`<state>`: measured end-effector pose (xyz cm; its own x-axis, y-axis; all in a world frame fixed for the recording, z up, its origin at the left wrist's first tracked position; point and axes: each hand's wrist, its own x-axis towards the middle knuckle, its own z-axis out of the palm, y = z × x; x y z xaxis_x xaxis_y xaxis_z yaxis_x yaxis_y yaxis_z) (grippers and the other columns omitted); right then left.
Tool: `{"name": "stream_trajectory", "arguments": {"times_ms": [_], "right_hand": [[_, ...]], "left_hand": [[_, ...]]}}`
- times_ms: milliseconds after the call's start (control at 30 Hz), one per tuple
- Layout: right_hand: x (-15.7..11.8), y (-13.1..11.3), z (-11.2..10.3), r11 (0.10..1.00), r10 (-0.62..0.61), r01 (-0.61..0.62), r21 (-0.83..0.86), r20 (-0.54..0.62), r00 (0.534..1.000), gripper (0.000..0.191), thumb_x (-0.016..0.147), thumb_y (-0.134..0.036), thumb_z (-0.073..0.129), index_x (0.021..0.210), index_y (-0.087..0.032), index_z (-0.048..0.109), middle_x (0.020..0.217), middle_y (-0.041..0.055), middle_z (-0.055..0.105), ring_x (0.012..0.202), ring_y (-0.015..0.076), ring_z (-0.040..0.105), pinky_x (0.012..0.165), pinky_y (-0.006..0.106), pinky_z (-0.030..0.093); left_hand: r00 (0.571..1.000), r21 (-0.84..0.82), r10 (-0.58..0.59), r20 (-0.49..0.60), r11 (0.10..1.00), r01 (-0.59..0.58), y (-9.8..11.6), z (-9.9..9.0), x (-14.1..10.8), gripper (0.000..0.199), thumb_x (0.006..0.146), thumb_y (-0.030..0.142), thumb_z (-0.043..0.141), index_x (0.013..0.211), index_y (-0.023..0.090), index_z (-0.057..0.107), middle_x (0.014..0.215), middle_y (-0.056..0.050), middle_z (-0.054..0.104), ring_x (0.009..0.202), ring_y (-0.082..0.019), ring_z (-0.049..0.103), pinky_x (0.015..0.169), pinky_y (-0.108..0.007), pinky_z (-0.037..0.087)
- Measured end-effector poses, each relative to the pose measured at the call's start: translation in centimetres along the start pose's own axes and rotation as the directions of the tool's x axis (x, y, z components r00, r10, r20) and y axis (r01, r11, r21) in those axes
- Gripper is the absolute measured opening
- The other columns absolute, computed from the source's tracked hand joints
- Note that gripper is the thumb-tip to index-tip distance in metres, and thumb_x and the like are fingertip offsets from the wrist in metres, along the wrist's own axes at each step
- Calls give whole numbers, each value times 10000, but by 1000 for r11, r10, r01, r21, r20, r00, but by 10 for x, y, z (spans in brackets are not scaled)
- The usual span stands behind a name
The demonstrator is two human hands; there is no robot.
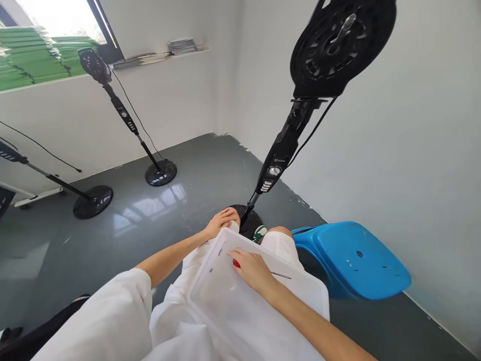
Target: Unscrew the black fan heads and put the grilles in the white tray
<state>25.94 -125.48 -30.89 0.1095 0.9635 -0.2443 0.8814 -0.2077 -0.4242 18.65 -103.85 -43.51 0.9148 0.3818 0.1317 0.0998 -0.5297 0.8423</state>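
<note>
A white plastic bin [321,296] lies across my lap. Inside it, my right hand [250,268] has its fingers curled round the red handle of a screwdriver [281,275]. Most of the handle is hidden by the hand, and the thin metal shaft shows on the hand's far side. Small dark pieces, probably screws [211,271], lie near the bin's left end. Outside the bin, my left hand [222,221] rests on my knee with its fingers laid over it, holding nothing. Before my knees stands a black pedestal fan [278,155], its head without blades or guard.
On the right, a blue plastic stool [361,260] stands near the wall. Two more fan stands [161,172] [92,201] are at the left. Papers [182,46] lie on a ledge, and green stacked material [30,55] sits by the window.
</note>
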Motion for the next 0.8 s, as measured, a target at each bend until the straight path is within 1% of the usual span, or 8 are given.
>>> {"name": "stream_trajectory", "arguments": {"times_ms": [100, 200, 267, 333, 400, 533, 667, 800], "right_hand": [[25, -9, 16, 997, 3, 0, -77, 46, 999, 316, 956, -116, 527, 1223, -189, 678, 1215, 84, 700, 900, 195, 693, 807, 344, 549], [36, -9, 17, 992, -14, 20, -125, 47, 999, 287, 1007, -130, 482, 1232, -174, 655, 1302, 92, 654, 915, 174, 681, 815, 346, 548], [37, -11, 16, 988, -36, 40, -146, 30, 999, 287, 1018, -133, 454, 1212, -190, 657, 1311, 86, 646, 908, 173, 686, 797, 337, 543], [38, -13, 16, 985, -53, 53, -162, 9, 999, 301, 1018, -133, 419, 1182, -205, 660, 1277, 88, 659, 889, 195, 704, 757, 339, 537], [40, -15, 19, 984, -57, 54, -172, -13, 998, 334, 1009, -133, 370, 1142, -224, 663, 1236, 100, 671, 882, 243, 727, 702, 352, 524], [45, -19, 24, 986, -53, 43, -161, -59, 997, 386, 994, -148, 306, 1108, -278, 651, 1193, 106, 677, 894, 317, 749, 644, 373, 503], [44, -22, 22, 992, -56, 45, -117, -90, 994, 300, 971, -163, 378, 1041, -293, 638, 1138, 99, 689, 898, 329, 754, 637, 371, 520], [37, -26, 14, 995, -93, 88, -43, -120, 988, 229, 914, -145, 455, 946, -308, 613, 1084, 54, 705, 882, 309, 758, 670, 369, 558]], "left_hand": [[1000, 16, 14, -1, 1000, -14, -2, -1, 3, 397, 1017, 335, 482, 1334, 214, 688, 1600, -97, 490, 1579, -261, 301, 1304, -517, 235], [1000, 34, 10, -8, 999, -10, -4, -2, 5, 396, 1012, 302, 483, 1326, 184, 694, 1596, -118, 491, 1572, -281, 314, 1298, -539, 246], [1000, 45, 14, -11, 999, -14, -4, -4, 7, 391, 1008, 283, 490, 1317, 170, 700, 1586, -121, 505, 1567, -276, 326, 1298, -520, 259], [1000, 51, 23, -9, 998, -22, -4, -6, 10, 380, 1002, 266, 505, 1313, 173, 703, 1578, -106, 519, 1567, -254, 329, 1303, -479, 265], [1000, 51, 27, -7, 998, -27, -5, -8, 13, 372, 997, 252, 518, 1313, 187, 704, 1577, -87, 523, 1569, -235, 327, 1310, -451, 259], [1000, 32, 13, -13, 999, -12, -6, -12, 13, 364, 992, 240, 531, 1307, 199, 709, 1587, -81, 512, 1572, -236, 321, 1318, -454, 238], [1000, -5, -3, -23, 1000, 3, -2, -13, 11, 362, 986, 237, 536, 1296, 188, 716, 1588, -91, 508, 1572, -237, 320, 1318, -453, 236], [998, -49, -37, -57, 998, 34, 12, -13, 8, 347, 966, 240, 564, 1264, 201, 736, 1565, -88, 537, 1554, -237, 360, 1309, -444, 262]]}}
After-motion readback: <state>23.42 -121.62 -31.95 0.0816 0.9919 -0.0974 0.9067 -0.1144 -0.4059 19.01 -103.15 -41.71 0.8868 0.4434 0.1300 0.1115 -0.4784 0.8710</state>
